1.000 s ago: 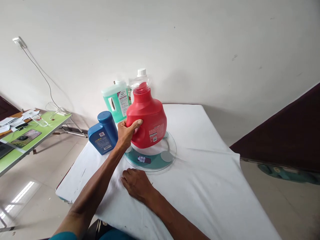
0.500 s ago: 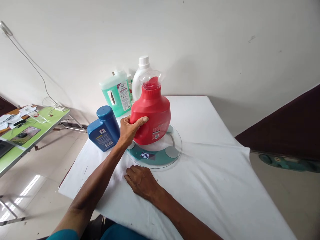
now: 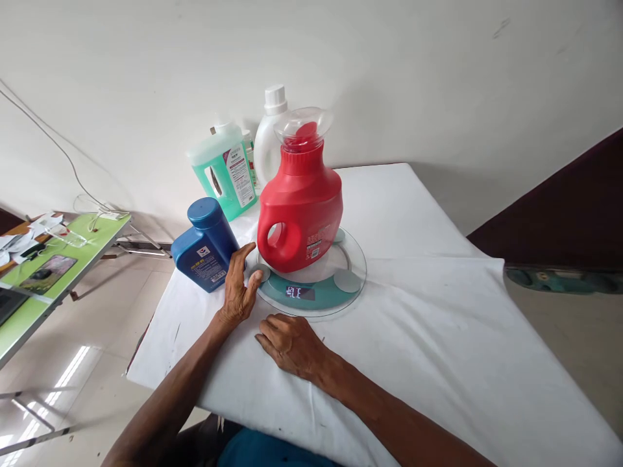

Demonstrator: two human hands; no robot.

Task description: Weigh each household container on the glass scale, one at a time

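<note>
Red detergent jug point(image 3: 302, 211) upright on the round glass scale point(image 3: 341, 285), handle hole facing the camera, clear cap on top. Scale display point(image 3: 299, 293) is lit, digits unreadable. Left hand point(image 3: 238, 285) is just left of the jug, near the scale rim, fingers point(image 3: 246, 253) loosely spread and pointing up, gripping nothing; cannot tell if it touches the scale edge. Right hand point(image 3: 292, 344) lies palm down on the white-clothed surface point(image 3: 438, 324) just in front of the scale, fingers relaxed and flat, holding nothing. Blue bottle point(image 3: 207, 243) stands tilted in view just left of the left hand. Behind the jug: green liquid bottle point(image 3: 224, 172) and white bottle point(image 3: 268, 143), close to the wall. Green side table point(image 3: 29, 285) well apart at far left.
</note>
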